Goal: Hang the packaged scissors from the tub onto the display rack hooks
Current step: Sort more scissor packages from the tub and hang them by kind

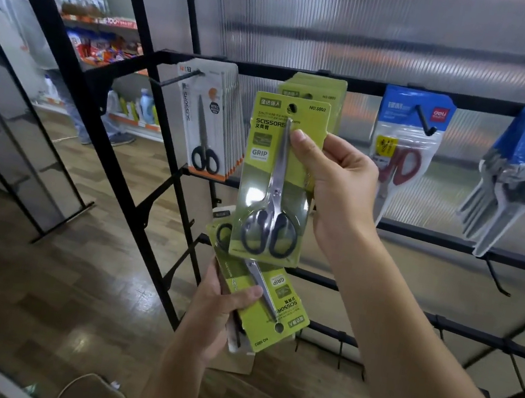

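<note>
A: Grip status?

B: Right hand (333, 179): one green scissors pack (278, 180) is pinched at its right edge, held upright, its hang hole just in front of the matching packs on the hook (317, 93). Not yet threaded.

A: Stock left?

B: Left hand (218, 309): a small stack of spare packs (271, 301) is clasped below. Several already hung; tub not seen.

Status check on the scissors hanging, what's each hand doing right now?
Right hand pinches green scissors pack, raised before same green packs on hook. Left hand grips spare packs, upside down. Nothing blocking.
</note>
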`<act>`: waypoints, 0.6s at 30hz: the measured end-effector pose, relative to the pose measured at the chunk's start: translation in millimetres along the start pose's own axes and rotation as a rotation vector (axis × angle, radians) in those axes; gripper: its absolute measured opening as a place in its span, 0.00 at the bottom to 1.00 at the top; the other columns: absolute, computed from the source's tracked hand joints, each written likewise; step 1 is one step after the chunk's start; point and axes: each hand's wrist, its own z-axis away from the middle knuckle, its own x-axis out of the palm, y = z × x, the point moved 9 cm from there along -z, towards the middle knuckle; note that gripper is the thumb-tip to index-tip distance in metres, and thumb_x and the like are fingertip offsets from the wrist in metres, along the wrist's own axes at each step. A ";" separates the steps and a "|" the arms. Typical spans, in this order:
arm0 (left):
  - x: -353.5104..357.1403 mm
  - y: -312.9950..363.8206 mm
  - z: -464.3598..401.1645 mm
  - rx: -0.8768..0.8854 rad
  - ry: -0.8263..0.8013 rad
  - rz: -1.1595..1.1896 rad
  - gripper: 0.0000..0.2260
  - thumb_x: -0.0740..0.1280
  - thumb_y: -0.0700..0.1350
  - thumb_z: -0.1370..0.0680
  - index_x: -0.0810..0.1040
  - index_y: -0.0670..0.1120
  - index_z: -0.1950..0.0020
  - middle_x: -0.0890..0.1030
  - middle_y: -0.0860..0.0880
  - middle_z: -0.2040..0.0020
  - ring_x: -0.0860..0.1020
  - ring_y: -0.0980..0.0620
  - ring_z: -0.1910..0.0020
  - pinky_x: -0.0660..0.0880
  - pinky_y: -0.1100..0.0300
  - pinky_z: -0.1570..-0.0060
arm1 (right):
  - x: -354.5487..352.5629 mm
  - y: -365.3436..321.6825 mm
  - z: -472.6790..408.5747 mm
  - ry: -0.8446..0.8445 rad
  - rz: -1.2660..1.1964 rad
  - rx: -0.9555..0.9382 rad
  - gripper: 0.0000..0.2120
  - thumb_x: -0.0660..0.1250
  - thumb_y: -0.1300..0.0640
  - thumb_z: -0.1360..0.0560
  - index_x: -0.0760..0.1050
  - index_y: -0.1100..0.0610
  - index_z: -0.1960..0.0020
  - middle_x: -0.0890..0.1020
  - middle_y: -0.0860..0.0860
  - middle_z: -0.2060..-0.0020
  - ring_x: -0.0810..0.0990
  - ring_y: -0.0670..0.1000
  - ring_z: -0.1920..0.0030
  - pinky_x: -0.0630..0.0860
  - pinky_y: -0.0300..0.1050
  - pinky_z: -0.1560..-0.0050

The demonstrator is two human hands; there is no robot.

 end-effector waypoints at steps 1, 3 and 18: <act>-1.7 0.6 -0.9 0.008 -0.001 -0.020 0.31 0.76 0.35 0.31 0.72 0.42 0.28 0.85 0.38 0.38 0.84 0.36 0.37 0.83 0.41 0.41 | -0.7 3.0 -4.6 0.019 0.008 0.005 0.20 0.80 0.58 0.28 0.82 0.65 0.40 0.87 0.58 0.48 0.86 0.57 0.44 0.80 0.53 0.36; -4.9 2.7 -1.9 0.027 0.000 -0.060 0.29 0.76 0.36 0.30 0.73 0.43 0.29 0.85 0.38 0.38 0.83 0.36 0.37 0.79 0.36 0.35 | -2.3 9.3 -12.0 0.056 0.013 0.024 0.21 0.81 0.56 0.29 0.82 0.63 0.40 0.87 0.58 0.48 0.86 0.58 0.44 0.81 0.58 0.37; -19.4 0.8 -6.2 0.027 0.018 -0.069 0.30 0.78 0.38 0.31 0.77 0.46 0.30 0.85 0.39 0.37 0.82 0.36 0.35 0.74 0.31 0.31 | -22.4 9.0 -70.6 0.282 0.237 0.102 0.22 0.83 0.51 0.32 0.70 0.50 0.52 0.80 0.49 0.53 0.79 0.49 0.54 0.80 0.50 0.48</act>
